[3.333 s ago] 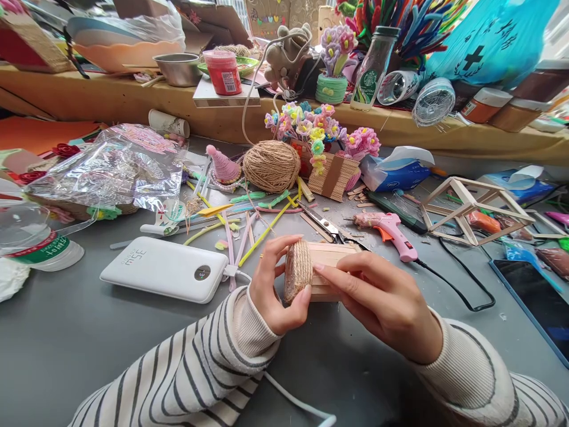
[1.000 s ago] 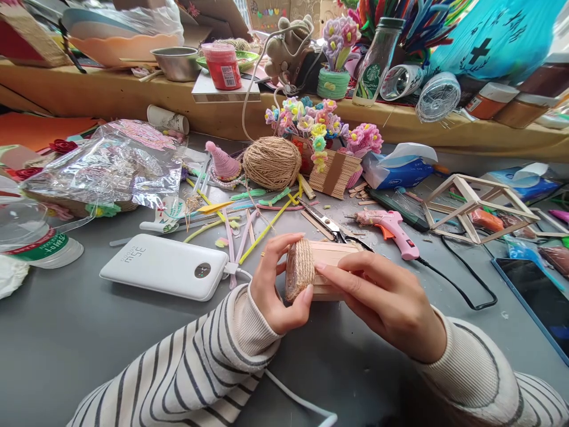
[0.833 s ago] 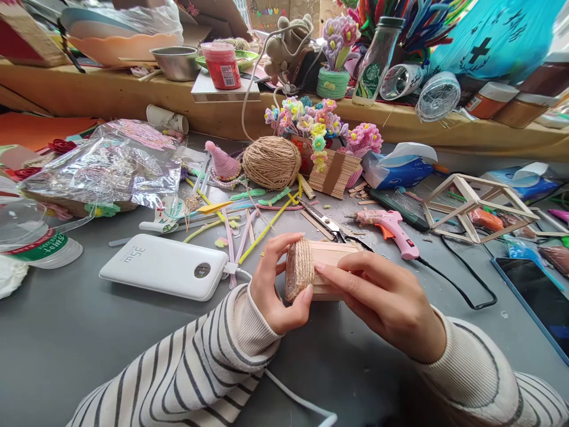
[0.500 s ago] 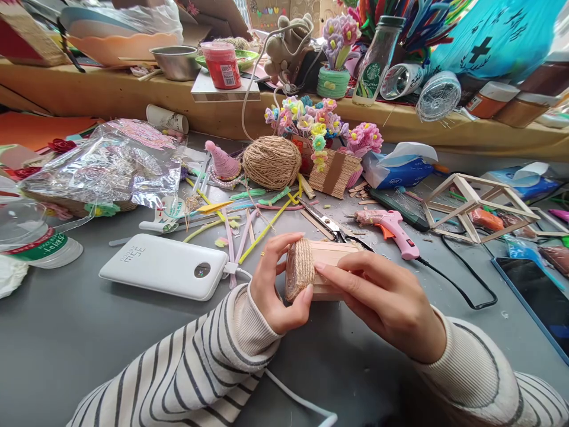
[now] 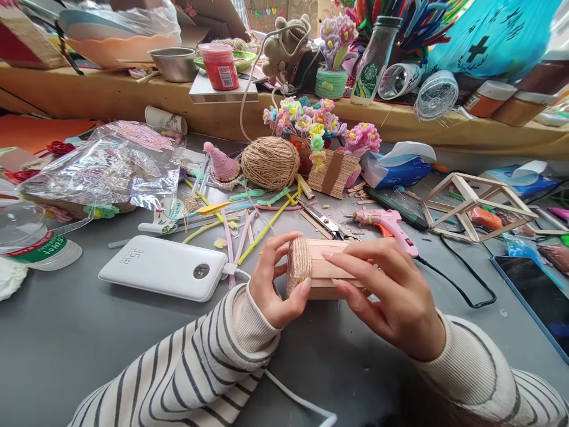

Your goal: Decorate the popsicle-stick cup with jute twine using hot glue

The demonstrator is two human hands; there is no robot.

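Observation:
My left hand (image 5: 278, 290) grips one end of a small container covered in craft sticks (image 5: 329, 273), held on its side above the table. Around that end runs a band of wound jute twine (image 5: 303, 261), with my left thumb and fingers closed about it. Flat wooden sticks run lengthwise along the container's side. My right hand (image 5: 391, 290) has its fingertips and thumb on these sticks toward the other end, which it partly hides. Just behind the container lie scissors (image 5: 326, 222) and a pink glue gun (image 5: 386, 225).
A white power bank (image 5: 164, 267) with a cable lies to the left. Behind are a ball of jute twine (image 5: 270, 163), a bundle of craft sticks (image 5: 331, 172) and fuzzy-wire flowers. A wooden stick frame (image 5: 478, 207) and a phone (image 5: 533, 296) are on the right.
My right fingers have spread and shifted slightly on the sticks, uncovering more of the container's side. The container has turned a little; my left hand keeps its grip at the twine end.

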